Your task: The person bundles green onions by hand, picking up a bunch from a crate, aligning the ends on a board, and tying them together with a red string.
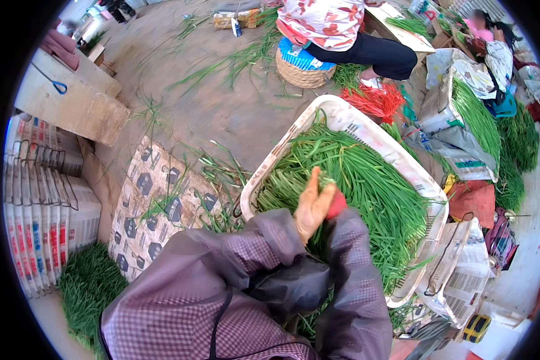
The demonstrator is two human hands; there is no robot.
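Note:
In a white plastic crate (257, 187) before me lies a deep heap of long, thin green chives (366, 174). Over its near left part, my left hand (311, 207) reaches in with the index finger pointing away and the thumb apart. Pale chive ends (326, 180) show between that finger and thumb, and the hand seems closed on them; its other fingers are hidden. Right beside it is my right hand (337, 205), in what looks like a red glove. Sleeve and left hand cover most of it, so its fingers do not show.
Patterned cardboard (156, 198) with loose chives lies left of the crate. Stacked white crates (42, 222) stand at far left, above a chive pile (93, 288). Ahead, a person (324, 24) sits on a woven basket (303, 72) near red ties (378, 102). Another chive-filled crate (429, 117) stands right.

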